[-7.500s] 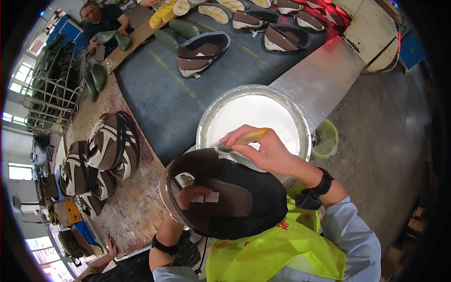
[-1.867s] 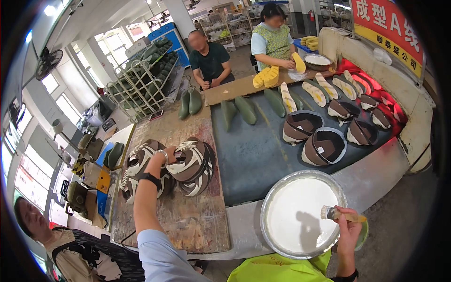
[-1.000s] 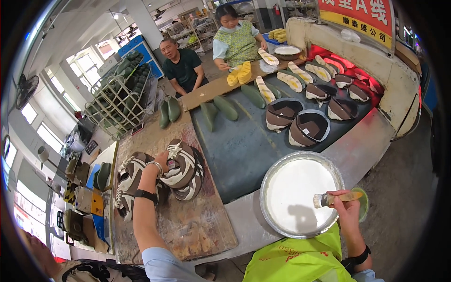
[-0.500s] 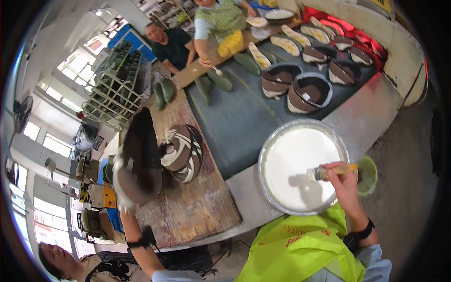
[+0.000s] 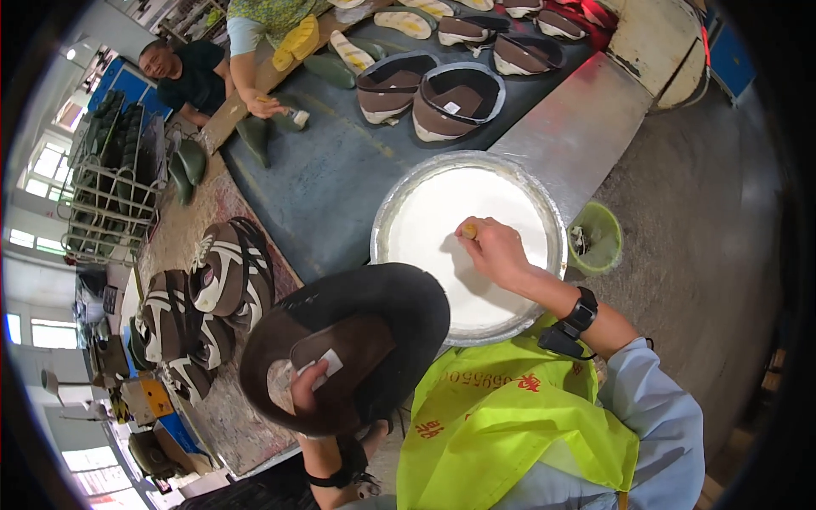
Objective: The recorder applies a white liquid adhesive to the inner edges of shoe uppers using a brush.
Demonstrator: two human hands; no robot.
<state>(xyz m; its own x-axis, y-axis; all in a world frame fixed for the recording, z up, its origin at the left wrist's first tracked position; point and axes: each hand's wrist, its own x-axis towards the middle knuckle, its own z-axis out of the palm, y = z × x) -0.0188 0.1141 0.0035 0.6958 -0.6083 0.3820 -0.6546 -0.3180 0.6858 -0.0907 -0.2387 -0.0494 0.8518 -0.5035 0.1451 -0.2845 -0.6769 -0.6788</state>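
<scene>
My left hand [image 5: 313, 387] grips a dark brown and black shoe upper [image 5: 395, 319], held with its open side up and the thumb inside by a white label. The upper hangs over the lower left of a round metal basin [image 5: 557, 223] of white liquid [image 5: 416, 225]. Above the liquid, my right hand [image 5: 497, 255] is closed round a brush, of which only the yellowish handle end [image 5: 469, 230] shows. The hand hides its bristles. Brown sneakers with white stripes [image 5: 223, 272] stand on the wooden board to the left.
Several shoe uppers [image 5: 459, 102] and pale insoles [image 5: 403, 23] lie on the dark conveyor belt [image 5: 327, 183]. A green bucket [image 5: 605, 246] stands right of the basin. Across the belt, a co-worker's hand [image 5: 262, 104] holds a brush near green shoe lasts [image 5: 252, 140]. Another person [image 5: 183, 81] sits behind.
My left hand has brought the upper from the wooden board toward the basin. The brush in my right hand has swung from lying sideways to handle up. The view has shifted right.
</scene>
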